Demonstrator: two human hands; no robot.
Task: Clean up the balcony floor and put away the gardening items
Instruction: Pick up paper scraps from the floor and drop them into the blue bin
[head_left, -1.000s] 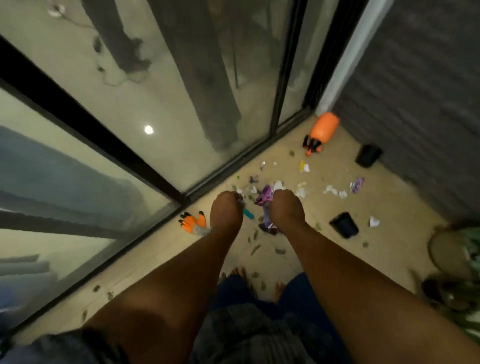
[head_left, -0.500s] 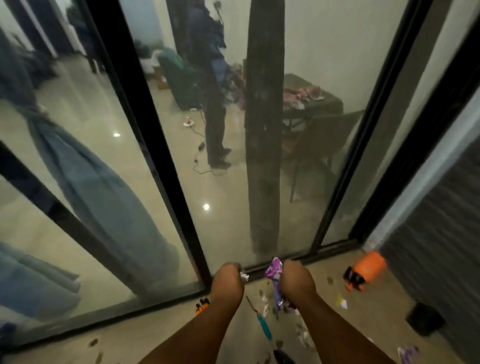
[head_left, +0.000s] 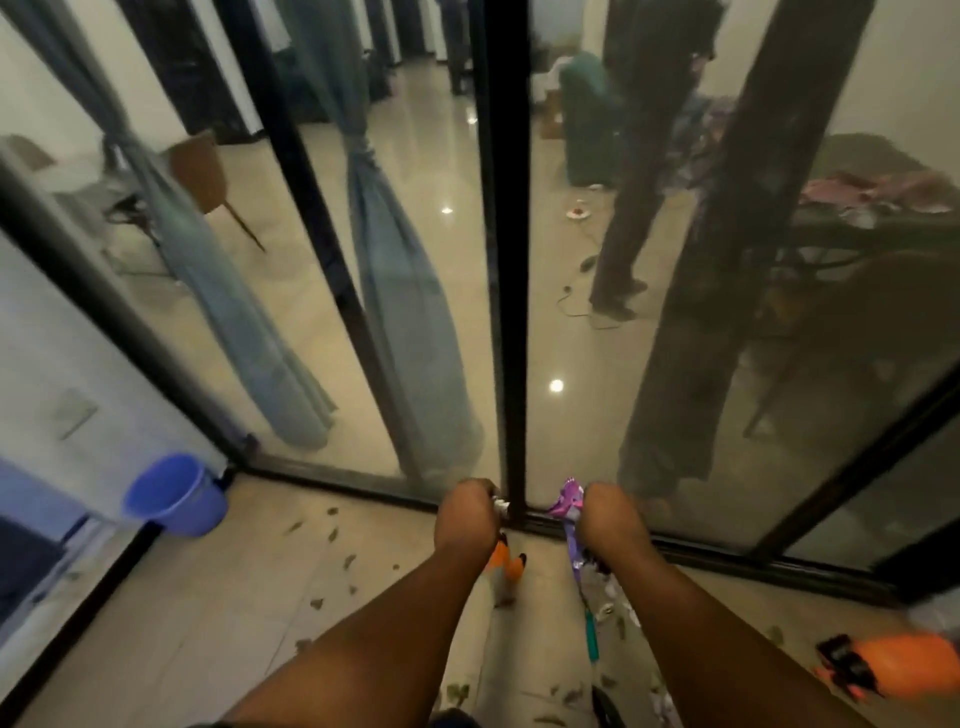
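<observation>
My right hand (head_left: 608, 512) grips purple wrappers (head_left: 569, 506) that stick out above and hang below the fist. My left hand (head_left: 465, 514) is curled round small white scraps (head_left: 500, 503). Both hands are held out side by side above the balcony floor. Below the left hand an orange and black gardening glove (head_left: 506, 558) lies on the floor. A teal-handled tool (head_left: 591, 634) lies under the right forearm. An orange spray bottle (head_left: 904, 667) lies at the lower right. Dry leaves (head_left: 332, 535) are scattered over the tiles.
A blue bucket (head_left: 174, 496) stands in the left corner by the white wall. Glass sliding doors with black frames (head_left: 511, 312) close off the room ahead; a person stands inside. Beige floor tiles (head_left: 234, 597) stretch to the left.
The view has swung up and to the left, away from the litter pile toward the glass doors. The blue bucket has come into sight. Both hands keep their hold on the litter.
</observation>
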